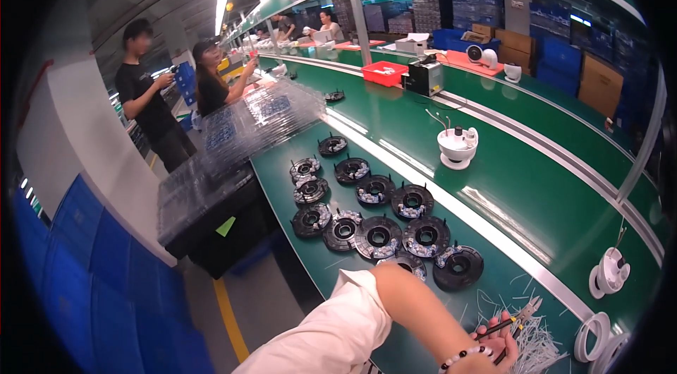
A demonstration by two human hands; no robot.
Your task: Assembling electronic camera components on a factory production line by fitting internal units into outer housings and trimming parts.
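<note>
My left arm, in a pale sleeve, comes from the lower edge and bends toward the lower right. There my left hand (499, 343), with a beaded bracelet at the wrist, has its fingers closed around side cutters (527, 309) with black and yellow handles. The metal jaws point away, over a tangled heap of thin white plastic strips (539, 343). Beyond the forearm, several round black bases (379, 236) with pegs and bundled wires lie on the green table (296, 289). The closest base (458, 267) sits near the strips. My right hand is out of view.
A green conveyor (522, 190) runs alongside, carrying white round housings (457, 147). White rings (592, 336) lie at the lower right. Stacked clear trays (243, 127) stand at the table's far left end, near two people. Blue crates (92, 268) line the left; a red bin (384, 73) sits farther off.
</note>
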